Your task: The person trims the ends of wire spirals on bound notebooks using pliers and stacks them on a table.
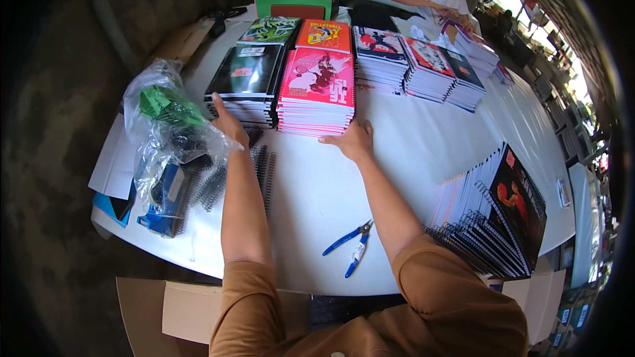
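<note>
1. The person's two hands are apart, one on each side of two piles of notebooks.
2. The left hand (pixel 228 125) is partly open. Its fingers are at the outer left side of the black notebook pile (pixel 248 73). It is not wrapped around anything.
3. The right hand (pixel 352 141) is spread open, with its thumb pointing left. It is at the front right corner of the pink notebook pile (pixel 316 89), low down near the table (pixel 297 225). It is hard to tell how hard it pushes.
4. The black pile and the pink pile sit side by side on the table, in front of the person.
5. A clear plastic bag (pixel 142 142) lies just left of the left hand. Black wire coils (pixel 268 165) lie near the left wrist.
6. Blue-handled cutters (pixel 357 254) lie on the table between the arms, with their handles spread.
7. More spiral notebooks (pixel 493 208) lean together at the right, beside the right arm.
</note>
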### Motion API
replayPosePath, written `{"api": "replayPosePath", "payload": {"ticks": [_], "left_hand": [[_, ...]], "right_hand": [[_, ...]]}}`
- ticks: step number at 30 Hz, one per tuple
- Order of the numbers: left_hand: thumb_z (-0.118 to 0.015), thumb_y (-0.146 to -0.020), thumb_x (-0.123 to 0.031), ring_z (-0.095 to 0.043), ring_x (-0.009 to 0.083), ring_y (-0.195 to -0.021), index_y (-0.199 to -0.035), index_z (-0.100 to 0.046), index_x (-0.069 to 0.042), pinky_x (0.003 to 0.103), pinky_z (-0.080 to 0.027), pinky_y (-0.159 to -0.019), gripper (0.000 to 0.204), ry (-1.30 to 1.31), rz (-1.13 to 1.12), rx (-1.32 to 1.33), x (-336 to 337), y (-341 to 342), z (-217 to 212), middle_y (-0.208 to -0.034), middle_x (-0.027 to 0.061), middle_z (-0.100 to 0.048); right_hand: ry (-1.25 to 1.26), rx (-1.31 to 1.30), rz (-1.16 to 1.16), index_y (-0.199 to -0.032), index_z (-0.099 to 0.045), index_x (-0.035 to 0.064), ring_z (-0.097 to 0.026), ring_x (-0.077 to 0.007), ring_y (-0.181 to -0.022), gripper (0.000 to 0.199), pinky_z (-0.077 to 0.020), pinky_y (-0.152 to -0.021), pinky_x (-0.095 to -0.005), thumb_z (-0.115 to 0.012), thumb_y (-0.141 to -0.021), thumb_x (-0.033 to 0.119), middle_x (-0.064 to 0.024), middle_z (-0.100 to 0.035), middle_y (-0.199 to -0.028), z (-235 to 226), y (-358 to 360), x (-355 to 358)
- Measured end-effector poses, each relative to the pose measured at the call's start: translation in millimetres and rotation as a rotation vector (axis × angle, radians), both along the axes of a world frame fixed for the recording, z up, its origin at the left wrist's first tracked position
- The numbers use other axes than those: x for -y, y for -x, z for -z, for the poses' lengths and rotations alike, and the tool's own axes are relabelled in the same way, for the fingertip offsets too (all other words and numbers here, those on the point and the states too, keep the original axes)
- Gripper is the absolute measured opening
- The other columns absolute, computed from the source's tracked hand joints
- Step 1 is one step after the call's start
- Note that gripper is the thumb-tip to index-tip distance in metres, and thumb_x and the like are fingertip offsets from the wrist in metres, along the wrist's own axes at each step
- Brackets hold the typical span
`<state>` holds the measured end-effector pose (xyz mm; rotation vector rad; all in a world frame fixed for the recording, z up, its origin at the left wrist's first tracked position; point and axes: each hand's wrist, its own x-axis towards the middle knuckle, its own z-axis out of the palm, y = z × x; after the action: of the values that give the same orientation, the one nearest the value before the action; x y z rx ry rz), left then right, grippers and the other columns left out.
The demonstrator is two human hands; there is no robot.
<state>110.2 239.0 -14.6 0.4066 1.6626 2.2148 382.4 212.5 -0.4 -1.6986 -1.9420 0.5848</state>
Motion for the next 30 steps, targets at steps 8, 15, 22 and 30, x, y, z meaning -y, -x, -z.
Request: {"api": "replayPosePath", "payload": {"ticks": [8,15,22,30], "left_hand": [[-0.074,-0.063,-0.051,-0.027,0.0317,-0.13,-0.136,-0.014,0.013,0.034,-0.023,-0.106,0.114,0.101,0.053,0.057,-37.5,12.9,14.9,-0.141,0.0247,-0.024],[-0.076,-0.06,-0.046,-0.018,0.0313,-0.135,-0.141,-0.009,0.002,0.038,-0.019,-0.109,0.116,-0.016,0.209,0.168,-45.5,24.7,19.8,-0.144,0.0224,-0.017],[-0.067,-0.074,-0.039,-0.029,0.0321,-0.128,-0.141,-0.008,0.002,0.041,-0.025,-0.106,0.098,-0.282,0.284,0.237,-27.1,-23.5,17.9,-0.143,0.0231,-0.018],[-0.053,-0.087,-0.033,-0.004,0.036,-0.137,-0.138,-0.007,0.011,0.04,-0.003,-0.111,0.081,0.073,0.191,-0.468,23.8,-175.9,25.1,-0.145,0.0289,-0.004]], "right_hand": [[0.054,-0.08,0.035,-0.131,-0.037,0.01,-0.049,-0.0241,-0.117,0.091,-0.0083,-0.111,-0.0456,-0.08,-0.058,0.044,-0.0107,-0.057,-0.121,0.8,7.5,-6.8],[0.034,-0.046,0.066,-0.136,-0.029,0.0104,-0.052,-0.0244,-0.114,0.098,-0.0049,-0.112,-0.0453,-0.079,-0.059,0.042,-0.011,-0.057,-0.12,1.4,12.6,-12.9],[0.065,-0.073,0.075,-0.142,-0.016,0.0128,-0.049,-0.0252,-0.118,0.11,-0.0099,-0.111,-0.0431,-0.079,-0.057,0.044,-0.0125,-0.053,-0.125,4.4,22.4,-9.6],[0.015,0.075,0.407,-0.142,-0.022,0.0087,-0.019,-0.0289,-0.136,0.069,-0.0101,-0.11,-0.0473,-0.049,-0.084,0.036,-0.0117,-0.025,-0.146,70.7,-59.1,-110.9]]}}
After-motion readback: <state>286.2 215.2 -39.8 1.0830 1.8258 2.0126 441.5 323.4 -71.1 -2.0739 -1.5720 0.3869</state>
